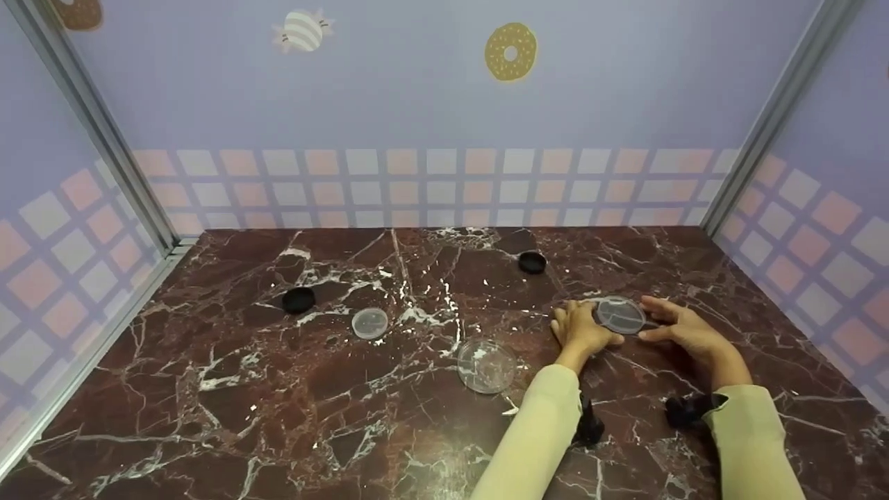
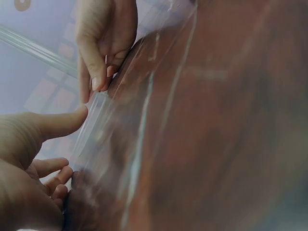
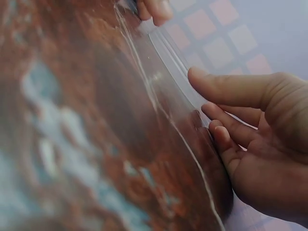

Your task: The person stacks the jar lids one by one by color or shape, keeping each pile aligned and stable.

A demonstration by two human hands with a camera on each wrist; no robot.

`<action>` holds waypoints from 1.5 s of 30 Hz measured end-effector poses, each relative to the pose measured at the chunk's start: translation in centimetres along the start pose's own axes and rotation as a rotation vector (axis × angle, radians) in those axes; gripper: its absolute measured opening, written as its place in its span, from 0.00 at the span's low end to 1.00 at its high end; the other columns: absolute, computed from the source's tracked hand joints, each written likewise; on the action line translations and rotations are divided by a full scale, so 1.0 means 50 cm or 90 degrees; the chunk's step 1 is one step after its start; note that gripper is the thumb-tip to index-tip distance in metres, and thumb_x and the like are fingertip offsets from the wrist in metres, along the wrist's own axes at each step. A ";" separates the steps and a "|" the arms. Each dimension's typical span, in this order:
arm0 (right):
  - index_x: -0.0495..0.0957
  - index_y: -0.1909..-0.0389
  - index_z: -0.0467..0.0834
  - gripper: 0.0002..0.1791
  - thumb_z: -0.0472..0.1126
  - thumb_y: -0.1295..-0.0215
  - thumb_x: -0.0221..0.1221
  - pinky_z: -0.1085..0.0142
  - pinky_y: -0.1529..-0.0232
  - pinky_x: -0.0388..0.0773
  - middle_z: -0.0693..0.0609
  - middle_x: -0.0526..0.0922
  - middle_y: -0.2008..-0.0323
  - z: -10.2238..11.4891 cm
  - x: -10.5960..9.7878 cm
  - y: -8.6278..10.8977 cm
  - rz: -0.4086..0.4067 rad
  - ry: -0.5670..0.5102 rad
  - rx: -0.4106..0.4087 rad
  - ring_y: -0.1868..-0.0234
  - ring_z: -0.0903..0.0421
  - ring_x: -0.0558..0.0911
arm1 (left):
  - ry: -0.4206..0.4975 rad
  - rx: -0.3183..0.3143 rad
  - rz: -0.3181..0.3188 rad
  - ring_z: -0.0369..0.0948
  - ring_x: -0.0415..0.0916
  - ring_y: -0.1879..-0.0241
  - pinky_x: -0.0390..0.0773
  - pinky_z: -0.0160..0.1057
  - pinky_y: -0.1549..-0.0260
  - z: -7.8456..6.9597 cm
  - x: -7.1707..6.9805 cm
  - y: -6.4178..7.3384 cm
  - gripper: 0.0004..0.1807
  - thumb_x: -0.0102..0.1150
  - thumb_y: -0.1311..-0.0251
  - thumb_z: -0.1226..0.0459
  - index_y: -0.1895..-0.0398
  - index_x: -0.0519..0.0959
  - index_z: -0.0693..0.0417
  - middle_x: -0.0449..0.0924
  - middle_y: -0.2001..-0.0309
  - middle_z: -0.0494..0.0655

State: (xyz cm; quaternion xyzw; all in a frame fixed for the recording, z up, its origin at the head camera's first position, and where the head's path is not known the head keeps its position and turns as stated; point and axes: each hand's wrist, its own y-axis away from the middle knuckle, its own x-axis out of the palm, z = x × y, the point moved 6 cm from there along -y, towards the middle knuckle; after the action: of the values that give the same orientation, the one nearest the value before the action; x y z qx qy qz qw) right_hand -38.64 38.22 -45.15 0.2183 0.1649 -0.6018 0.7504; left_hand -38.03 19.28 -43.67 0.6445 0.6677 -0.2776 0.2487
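Observation:
A clear round shallow dish [image 1: 620, 314], like a petri dish, is at the right side of the table between my two hands. My left hand [image 1: 583, 330] holds its left rim, with the thumb near the front edge. My right hand [image 1: 687, 337] holds the right rim between thumb and fingers. In the left wrist view, the left thumb [image 2: 62, 124] meets the clear side of the dish. The right thumb [image 3: 231, 89] also lies at the dish's edge in the right wrist view. Whether the dish rests on the table or is slightly raised, I cannot tell.
A larger clear round dish [image 1: 486, 366] lies left of my left forearm. Farther left are a small clear round dish [image 1: 369, 323] and a black round cap [image 1: 298, 300]. Another black cap [image 1: 532, 262] sits toward the back. Patterned walls enclose the marbled table [image 1: 243, 430].

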 end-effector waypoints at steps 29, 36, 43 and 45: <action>0.58 0.29 0.30 0.38 0.40 0.36 0.62 0.78 0.54 0.75 0.68 0.77 0.50 0.018 0.011 0.010 0.049 -0.062 -0.040 0.54 0.71 0.76 | 0.182 -0.013 -0.022 0.41 0.68 0.59 0.63 0.38 0.54 0.010 -0.009 0.012 0.21 0.77 0.60 0.60 0.65 0.75 0.52 0.80 0.62 0.44; 0.56 0.28 0.33 0.37 0.40 0.34 0.60 0.76 0.54 0.77 0.67 0.75 0.46 0.031 0.027 -0.004 0.059 -0.115 -0.036 0.52 0.70 0.77 | 0.247 -0.042 -0.015 0.45 0.73 0.57 0.70 0.41 0.53 0.022 -0.039 0.002 0.21 0.77 0.61 0.62 0.66 0.75 0.54 0.82 0.63 0.47; 0.51 0.26 0.33 0.36 0.38 0.30 0.55 0.74 0.46 0.77 0.66 0.71 0.43 0.069 0.048 -0.001 0.082 -0.189 -0.073 0.49 0.70 0.77 | 0.353 -0.021 0.015 0.40 0.71 0.66 0.74 0.35 0.62 0.016 -0.081 -0.005 0.22 0.75 0.61 0.68 0.64 0.72 0.58 0.80 0.61 0.55; 0.51 0.26 0.32 0.36 0.38 0.30 0.55 0.74 0.44 0.76 0.65 0.69 0.41 0.088 0.054 -0.002 0.077 -0.198 -0.085 0.47 0.71 0.77 | 0.361 -0.009 0.023 0.38 0.70 0.67 0.73 0.33 0.64 0.017 -0.100 -0.008 0.22 0.75 0.60 0.68 0.63 0.72 0.59 0.81 0.60 0.55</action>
State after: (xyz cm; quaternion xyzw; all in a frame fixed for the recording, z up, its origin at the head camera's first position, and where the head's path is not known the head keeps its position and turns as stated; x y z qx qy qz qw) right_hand -38.19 33.64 -42.82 0.0821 0.0727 -0.5696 0.8146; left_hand -38.23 15.06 -40.80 0.7066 0.7008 -0.0766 0.0614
